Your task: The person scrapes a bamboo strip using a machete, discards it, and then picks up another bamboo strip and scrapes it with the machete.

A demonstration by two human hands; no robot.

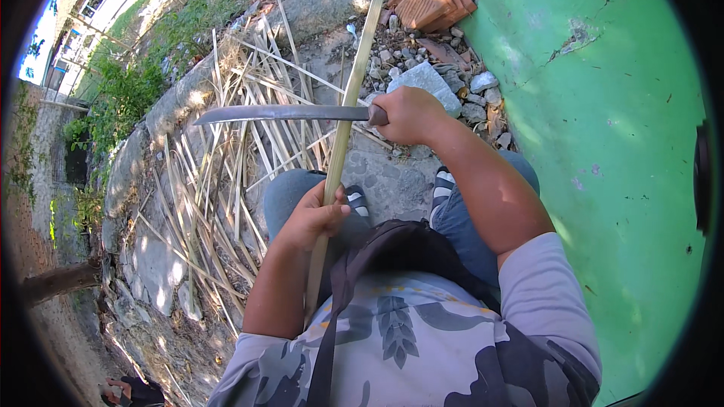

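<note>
My left hand is closed around a long, pale bamboo strip. The strip slants up and away from my lap, its far end beyond the blade. My right hand grips the handle of a machete, whose long dark blade points left. That blade lies across the bamboo strip just above my left hand, near the handle; whether its edge cuts into the strip I cannot tell. Many split bamboo strips lie in a loose heap on the ground to the left.
A smooth green surface fills the right side. Broken stones and stacked orange roof tiles lie along its edge ahead. Green plants grow at the left past a stone border. My sandalled feet rest on rough concrete.
</note>
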